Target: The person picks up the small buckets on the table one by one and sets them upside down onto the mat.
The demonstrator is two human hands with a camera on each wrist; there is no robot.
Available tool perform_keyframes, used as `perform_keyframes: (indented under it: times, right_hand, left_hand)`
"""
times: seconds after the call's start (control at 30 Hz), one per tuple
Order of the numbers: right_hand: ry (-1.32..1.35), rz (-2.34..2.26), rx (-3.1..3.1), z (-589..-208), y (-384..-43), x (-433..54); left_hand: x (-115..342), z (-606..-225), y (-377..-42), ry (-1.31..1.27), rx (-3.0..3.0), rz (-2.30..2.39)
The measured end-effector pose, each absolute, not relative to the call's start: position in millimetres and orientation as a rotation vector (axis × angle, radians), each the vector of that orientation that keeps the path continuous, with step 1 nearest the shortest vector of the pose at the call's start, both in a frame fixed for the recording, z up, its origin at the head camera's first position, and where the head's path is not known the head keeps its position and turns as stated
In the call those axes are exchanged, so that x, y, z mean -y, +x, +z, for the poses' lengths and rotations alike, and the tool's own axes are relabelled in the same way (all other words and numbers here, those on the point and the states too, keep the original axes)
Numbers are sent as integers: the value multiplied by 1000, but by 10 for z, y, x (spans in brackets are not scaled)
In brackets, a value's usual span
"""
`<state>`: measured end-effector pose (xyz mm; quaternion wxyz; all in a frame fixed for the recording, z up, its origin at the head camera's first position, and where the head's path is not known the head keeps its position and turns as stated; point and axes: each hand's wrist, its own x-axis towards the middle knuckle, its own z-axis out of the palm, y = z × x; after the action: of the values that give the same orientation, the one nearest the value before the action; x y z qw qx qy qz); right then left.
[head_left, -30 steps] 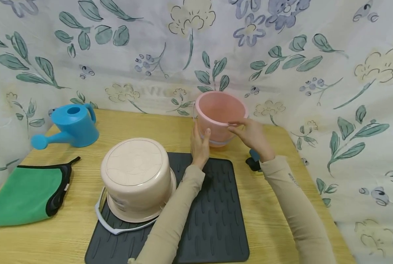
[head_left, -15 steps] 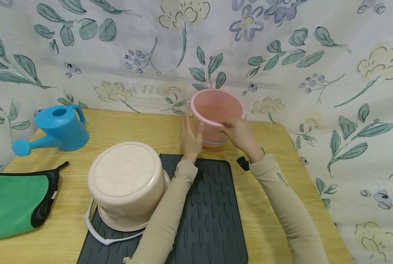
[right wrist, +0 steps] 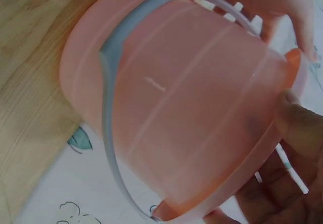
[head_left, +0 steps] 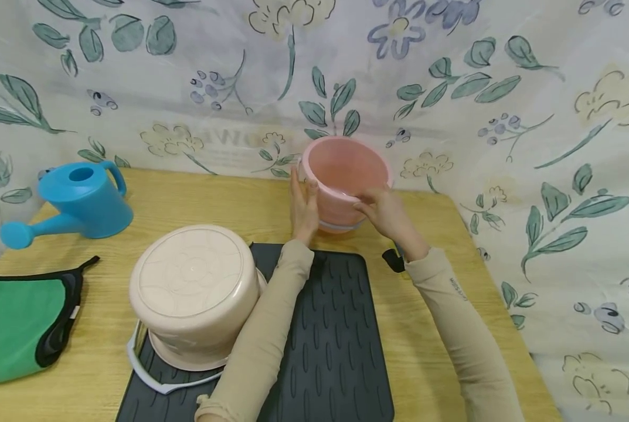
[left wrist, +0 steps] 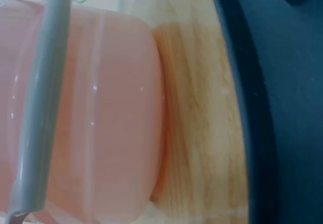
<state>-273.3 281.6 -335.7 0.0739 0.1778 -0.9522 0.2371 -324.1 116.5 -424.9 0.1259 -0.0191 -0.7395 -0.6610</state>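
A translucent pink bucket (head_left: 337, 205) stands upright at the back of the table, by the floral cloth. Its grey carrying handle (left wrist: 43, 108) hangs down along the side. My left hand (head_left: 305, 211) lies against the bucket's left side, fingers extended and thumb spread toward the front. My right hand (head_left: 388, 217) pinches the near right rim, its thumb outside and fingertips hidden inside the bucket. In the right wrist view, the right thumb (right wrist: 298, 118) presses on the rim, and my left hand (right wrist: 272, 2) touches the opposite side.
A beige basin (head_left: 198, 293) sits upside down on a dark ribbed mat (head_left: 335, 328), its grey handle (head_left: 156, 381) lying around it. At left are a blue watering can (head_left: 87, 202) and a green, black-edged cloth item (head_left: 19, 328). Floral cloth (head_left: 214, 82) hangs behind.
The right fingers have moved from over the rim into the bucket. The left hand stays at its side. The head view has turned slightly, shifting the table's things left.
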Motion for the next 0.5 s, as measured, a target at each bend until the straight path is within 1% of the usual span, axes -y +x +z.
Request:
perform_keyframes:
  times: [0.27, 0.5]
  right_hand:
    - [593, 731, 2685, -3376, -2629, -2880]
    - [539, 848, 2530, -3388, -2566, -2930]
  left_hand:
    - [-1201, -4203, -3241, -151, 2052, -1977]
    - [-1191, -4203, -3189, -192, 2121, -1880]
